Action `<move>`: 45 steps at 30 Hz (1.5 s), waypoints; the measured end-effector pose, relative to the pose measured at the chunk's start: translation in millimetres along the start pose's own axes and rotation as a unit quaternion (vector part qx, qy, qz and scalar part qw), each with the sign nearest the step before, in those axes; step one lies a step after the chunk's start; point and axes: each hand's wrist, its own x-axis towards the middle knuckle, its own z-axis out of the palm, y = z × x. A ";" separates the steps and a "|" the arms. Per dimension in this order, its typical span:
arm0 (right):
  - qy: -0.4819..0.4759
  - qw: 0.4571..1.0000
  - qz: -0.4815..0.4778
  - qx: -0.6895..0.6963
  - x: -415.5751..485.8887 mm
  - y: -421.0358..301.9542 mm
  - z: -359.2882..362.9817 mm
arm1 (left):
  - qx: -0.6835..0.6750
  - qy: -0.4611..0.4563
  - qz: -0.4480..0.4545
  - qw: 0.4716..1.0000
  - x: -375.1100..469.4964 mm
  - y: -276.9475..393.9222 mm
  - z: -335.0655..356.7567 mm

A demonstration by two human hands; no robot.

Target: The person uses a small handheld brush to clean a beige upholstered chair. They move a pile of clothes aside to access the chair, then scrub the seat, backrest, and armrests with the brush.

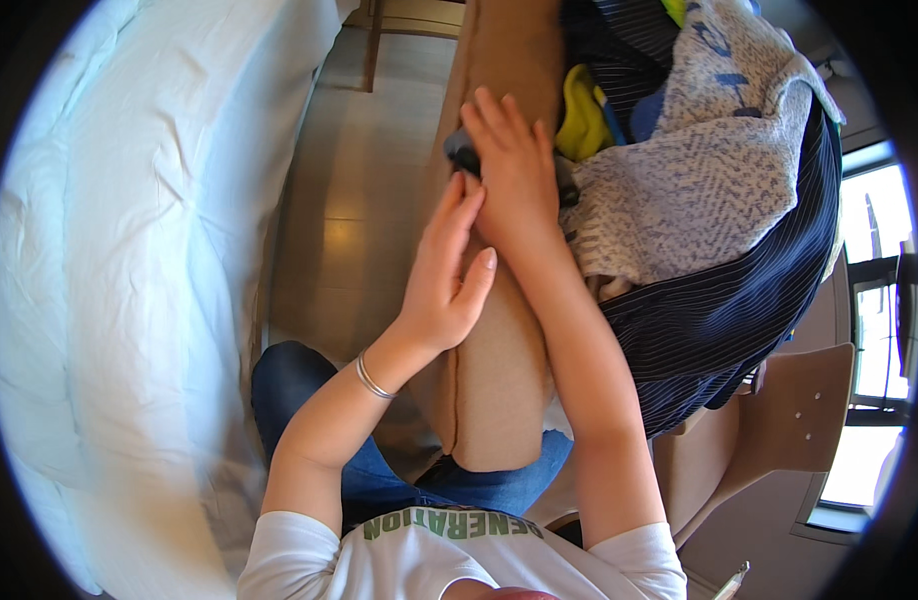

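A long tan upholstered piece (504, 390), like a sofa's arm or back, runs away from my body. On top of it my right hand (515, 176) lies palm down, fingers slightly spread, over a small dark grey and black item (462, 154). Most of that item is hidden under the palm, and its kind is unclear. My left hand (447, 270), with a silver bangle (370, 376) at the wrist, is held edge-on beside it. Its fingers are apart, and its fingertips are at or near the dark item and my right hand. I see nothing in the left palm.
Right of the upholstered piece lie a speckled knit garment (676, 187), a yellow-green cloth item (581, 112) and dark pinstriped fabric (714, 322). A wooden chair (785, 409) stands at the lower right. A bed with white bedding (128, 300) borders the tiled floor (346, 195) at left.
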 end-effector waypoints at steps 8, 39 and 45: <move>-0.133 0.987 0.025 -0.086 -58.4 -45.8 -33.6 | 0.001 0.117 -0.077 0.990 -97.7 8.2 -11.7; -0.128 0.923 0.223 0.285 -23.3 -120.3 -8.5 | -0.123 0.170 -0.227 0.951 -111.8 -33.3 -41.0; -0.088 0.904 0.298 0.292 -47.5 -108.6 -22.4 | -0.088 0.044 -0.233 0.968 -125.1 5.1 10.9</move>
